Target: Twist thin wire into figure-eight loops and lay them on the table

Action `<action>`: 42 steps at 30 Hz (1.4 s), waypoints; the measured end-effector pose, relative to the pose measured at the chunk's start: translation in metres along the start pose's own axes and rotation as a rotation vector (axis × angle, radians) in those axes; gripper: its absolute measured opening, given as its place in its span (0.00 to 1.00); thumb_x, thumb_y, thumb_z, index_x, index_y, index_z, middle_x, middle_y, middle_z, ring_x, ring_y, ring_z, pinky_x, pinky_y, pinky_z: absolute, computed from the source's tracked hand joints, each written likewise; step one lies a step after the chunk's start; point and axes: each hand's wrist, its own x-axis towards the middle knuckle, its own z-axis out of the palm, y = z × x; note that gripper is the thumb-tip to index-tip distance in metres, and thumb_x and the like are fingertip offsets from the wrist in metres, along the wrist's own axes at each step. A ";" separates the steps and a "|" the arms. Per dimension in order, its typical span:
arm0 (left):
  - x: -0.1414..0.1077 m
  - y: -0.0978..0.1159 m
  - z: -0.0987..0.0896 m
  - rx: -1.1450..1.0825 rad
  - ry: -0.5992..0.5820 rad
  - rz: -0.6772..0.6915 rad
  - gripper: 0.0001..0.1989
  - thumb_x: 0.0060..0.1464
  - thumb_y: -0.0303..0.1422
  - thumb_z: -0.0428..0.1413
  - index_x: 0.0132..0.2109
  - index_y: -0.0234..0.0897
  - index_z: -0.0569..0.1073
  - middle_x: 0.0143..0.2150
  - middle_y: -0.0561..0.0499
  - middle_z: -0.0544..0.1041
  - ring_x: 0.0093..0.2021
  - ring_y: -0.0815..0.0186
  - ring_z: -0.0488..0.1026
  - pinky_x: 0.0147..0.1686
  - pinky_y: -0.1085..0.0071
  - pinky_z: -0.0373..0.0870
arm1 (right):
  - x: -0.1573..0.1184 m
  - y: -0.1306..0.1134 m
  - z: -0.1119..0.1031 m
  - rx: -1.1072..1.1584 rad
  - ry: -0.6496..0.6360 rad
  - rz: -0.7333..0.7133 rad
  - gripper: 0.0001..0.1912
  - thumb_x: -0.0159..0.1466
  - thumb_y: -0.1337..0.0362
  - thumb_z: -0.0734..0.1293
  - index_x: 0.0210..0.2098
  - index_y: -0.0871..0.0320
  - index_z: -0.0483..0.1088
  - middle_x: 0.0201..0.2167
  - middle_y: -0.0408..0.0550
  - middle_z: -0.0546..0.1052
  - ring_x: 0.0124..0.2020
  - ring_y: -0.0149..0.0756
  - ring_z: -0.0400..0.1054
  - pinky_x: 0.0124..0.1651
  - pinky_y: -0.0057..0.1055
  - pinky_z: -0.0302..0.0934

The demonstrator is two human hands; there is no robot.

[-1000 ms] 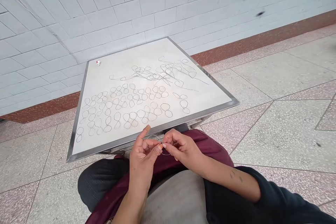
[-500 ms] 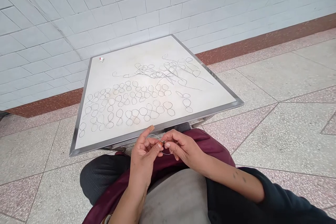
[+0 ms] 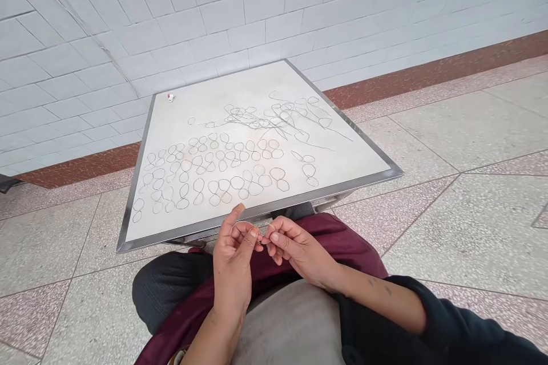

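Above my lap, at the table's near edge, my left hand [image 3: 237,248] pinches a thin wire loop [image 3: 232,230] between thumb and fingers, its index finger raised. Close beside it on the right, my right hand [image 3: 295,245] has thumb and index finger closed on the same thin wire, part of which curves up at the fingertips. The fingers hide where the wire crosses. On the white table [image 3: 205,91], many figure-eight wire loops [image 3: 220,193] lie in rough rows at the left and middle. A tangled pile of looped wires with long tails [image 3: 274,117] lies farther back.
A metal rim [image 3: 368,178] edges the table. A small red and white object [image 3: 171,98] sits at its back left corner. Behind stands a white tiled wall [image 3: 265,5]. My legs [image 3: 171,285] are just below the table's near edge.
My fingertips have moved slightly apart, and the wire's round loop no longer hangs below them. The small dark piece between the fingertips no longer shows. The view has shifted slightly.
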 end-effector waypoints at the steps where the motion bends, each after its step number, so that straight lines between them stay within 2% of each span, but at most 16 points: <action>1: 0.000 -0.001 0.000 -0.008 0.000 0.004 0.24 0.55 0.33 0.59 0.58 0.42 0.67 0.32 0.55 0.70 0.30 0.72 0.66 0.35 0.73 0.67 | 0.000 0.000 0.000 0.002 0.007 -0.011 0.10 0.64 0.56 0.67 0.37 0.56 0.68 0.29 0.41 0.71 0.27 0.26 0.63 0.29 0.24 0.59; 8: -0.004 -0.007 0.003 -0.034 0.034 0.030 0.23 0.55 0.32 0.59 0.58 0.44 0.68 0.31 0.56 0.69 0.29 0.73 0.66 0.35 0.74 0.67 | 0.001 0.000 -0.001 -0.064 0.036 -0.039 0.10 0.65 0.55 0.66 0.37 0.56 0.67 0.28 0.40 0.71 0.23 0.25 0.59 0.27 0.25 0.54; 14: -0.004 -0.010 0.000 0.023 0.052 0.041 0.24 0.55 0.33 0.59 0.59 0.44 0.67 0.33 0.56 0.70 0.29 0.74 0.66 0.36 0.75 0.68 | -0.003 -0.006 0.003 -0.283 0.051 -0.121 0.10 0.67 0.56 0.64 0.38 0.57 0.66 0.22 0.37 0.68 0.21 0.25 0.61 0.28 0.26 0.58; 19: -0.005 -0.008 0.000 0.118 0.041 0.043 0.25 0.55 0.34 0.59 0.60 0.45 0.66 0.33 0.56 0.71 0.29 0.74 0.68 0.38 0.76 0.69 | -0.004 -0.008 0.003 -0.280 0.108 -0.121 0.12 0.65 0.57 0.66 0.46 0.55 0.65 0.23 0.36 0.70 0.20 0.24 0.64 0.25 0.24 0.62; 24: -0.008 -0.006 0.001 0.118 0.005 0.031 0.26 0.55 0.34 0.59 0.61 0.47 0.65 0.33 0.57 0.71 0.30 0.74 0.71 0.38 0.75 0.72 | -0.004 -0.008 0.001 -0.282 0.135 -0.125 0.10 0.66 0.56 0.64 0.40 0.56 0.67 0.21 0.37 0.71 0.16 0.23 0.63 0.19 0.21 0.61; 29: -0.008 -0.006 0.002 0.116 -0.011 0.017 0.26 0.55 0.33 0.59 0.60 0.47 0.66 0.34 0.56 0.73 0.31 0.74 0.72 0.37 0.76 0.74 | -0.001 -0.008 -0.001 -0.297 0.175 -0.141 0.11 0.64 0.56 0.66 0.35 0.58 0.69 0.23 0.39 0.71 0.19 0.24 0.65 0.18 0.20 0.63; 34: -0.008 -0.008 0.003 0.142 -0.002 0.018 0.26 0.54 0.33 0.60 0.59 0.48 0.67 0.35 0.56 0.73 0.35 0.73 0.72 0.39 0.77 0.74 | -0.001 -0.008 -0.004 -0.317 0.190 -0.117 0.11 0.64 0.56 0.66 0.35 0.58 0.69 0.24 0.40 0.72 0.20 0.24 0.66 0.19 0.20 0.64; 42: -0.007 -0.007 0.002 0.155 0.003 0.006 0.26 0.54 0.34 0.60 0.60 0.48 0.67 0.35 0.56 0.72 0.33 0.72 0.72 0.38 0.75 0.74 | -0.003 -0.008 -0.003 -0.472 0.188 -0.181 0.10 0.65 0.57 0.65 0.37 0.58 0.70 0.23 0.40 0.71 0.21 0.26 0.67 0.21 0.22 0.66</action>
